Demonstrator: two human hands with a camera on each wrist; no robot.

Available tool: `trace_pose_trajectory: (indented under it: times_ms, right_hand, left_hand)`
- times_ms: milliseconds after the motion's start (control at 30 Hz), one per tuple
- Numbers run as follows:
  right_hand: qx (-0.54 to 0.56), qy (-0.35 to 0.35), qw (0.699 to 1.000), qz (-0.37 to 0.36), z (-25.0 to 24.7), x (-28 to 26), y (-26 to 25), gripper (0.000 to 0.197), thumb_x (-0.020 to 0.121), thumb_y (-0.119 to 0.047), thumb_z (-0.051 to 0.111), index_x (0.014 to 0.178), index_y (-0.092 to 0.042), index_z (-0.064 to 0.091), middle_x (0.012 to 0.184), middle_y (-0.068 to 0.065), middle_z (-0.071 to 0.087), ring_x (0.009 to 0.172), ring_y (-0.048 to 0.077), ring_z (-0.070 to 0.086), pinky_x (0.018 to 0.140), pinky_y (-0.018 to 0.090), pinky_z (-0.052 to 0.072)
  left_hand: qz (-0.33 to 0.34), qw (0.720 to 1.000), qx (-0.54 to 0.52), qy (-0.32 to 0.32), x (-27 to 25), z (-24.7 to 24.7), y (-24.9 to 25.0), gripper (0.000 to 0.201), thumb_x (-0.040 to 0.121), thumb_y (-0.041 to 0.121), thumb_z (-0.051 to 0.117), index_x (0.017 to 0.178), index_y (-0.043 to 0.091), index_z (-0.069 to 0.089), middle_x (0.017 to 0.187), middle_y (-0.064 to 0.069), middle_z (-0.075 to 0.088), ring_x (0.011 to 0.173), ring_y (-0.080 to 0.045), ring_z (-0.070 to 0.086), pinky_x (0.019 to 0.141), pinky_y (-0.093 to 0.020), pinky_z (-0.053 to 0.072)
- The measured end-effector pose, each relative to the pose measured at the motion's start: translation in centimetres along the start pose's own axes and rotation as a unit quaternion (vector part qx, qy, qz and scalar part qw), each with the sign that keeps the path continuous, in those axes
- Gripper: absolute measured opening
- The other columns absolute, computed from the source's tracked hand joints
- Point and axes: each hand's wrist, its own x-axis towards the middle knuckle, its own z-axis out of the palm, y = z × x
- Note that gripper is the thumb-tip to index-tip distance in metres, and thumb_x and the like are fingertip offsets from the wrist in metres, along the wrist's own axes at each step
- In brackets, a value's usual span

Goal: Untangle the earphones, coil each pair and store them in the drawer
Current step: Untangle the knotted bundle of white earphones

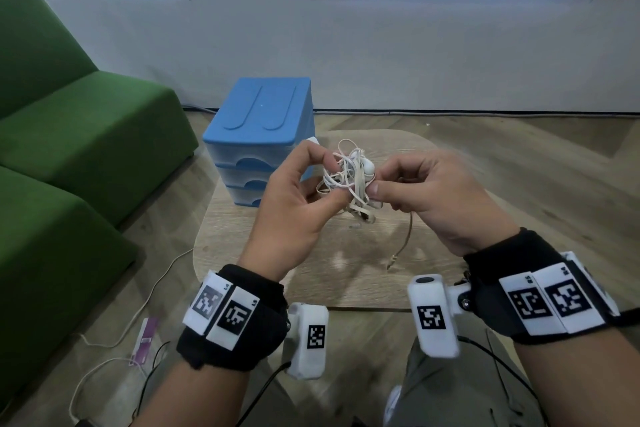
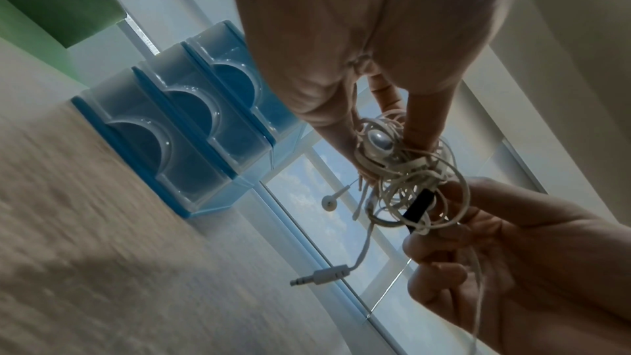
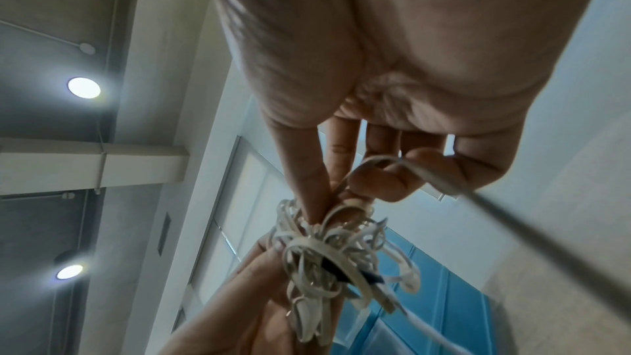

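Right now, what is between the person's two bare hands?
A tangled bundle of white earphone cables, pinched by the left hand and the right hand above the wooden table; clearest in the head view.

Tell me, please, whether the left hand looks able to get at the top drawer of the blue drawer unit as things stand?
Probably not yet: the left hand holds the tangled earphones together with the right hand. The blue drawer unit stands just behind it, drawers shut, nothing between.
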Motion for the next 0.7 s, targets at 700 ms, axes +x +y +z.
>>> trace_pose_trajectory:
  times_ms: [700]
  right_hand:
    - [0.035,0.054,0.998,-0.005,0.24,-0.13,-0.06,0.023,0.078,0.013,0.074,0.074,-0.009,0.068,0.064,-0.001,0.06,0.051,0.003,0.048,0.052,0.012,0.038]
  left_hand:
    - [0.034,0.998,-0.051,0.011,0.03,0.12,0.27,0.022,0.097,-0.013,0.06,0.106,0.005,0.05,0.127,-0.013,0.071,0.099,-0.038,0.073,0.077,-0.047,0.061]
